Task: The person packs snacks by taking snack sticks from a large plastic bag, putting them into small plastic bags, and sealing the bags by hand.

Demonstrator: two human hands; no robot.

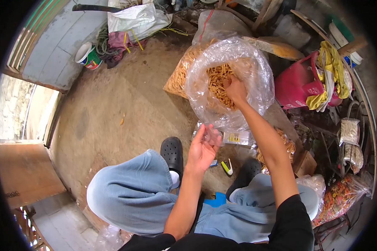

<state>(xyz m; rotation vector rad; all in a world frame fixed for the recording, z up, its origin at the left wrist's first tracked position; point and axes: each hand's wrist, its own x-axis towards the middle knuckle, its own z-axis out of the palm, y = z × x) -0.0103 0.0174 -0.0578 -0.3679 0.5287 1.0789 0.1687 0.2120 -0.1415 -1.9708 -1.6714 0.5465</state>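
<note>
A large clear plastic bag (192, 85) stands wide at the mouth, filled with golden-brown snack sticks (217, 85). My right hand (235, 89) is down inside it, fingers curled among the sticks and their tips partly hidden. Nearer to me, my left hand (202, 150) is raised palm up, closed on a small clear plastic bag (212, 137). Under it on the floor are a green-and-white stapler (227, 167) and a small blue box (213, 163). A pack with a white and yellow label (237, 138) lies against the large bag's near side.
Bundled snack packs (282, 144) lie right of my right forearm. A pink bucket (301, 81) with yellow cloth stands farther right, near a bag of colourful packets (341, 196). A white tub (87, 55) and a white sack (138, 20) are at the back left.
</note>
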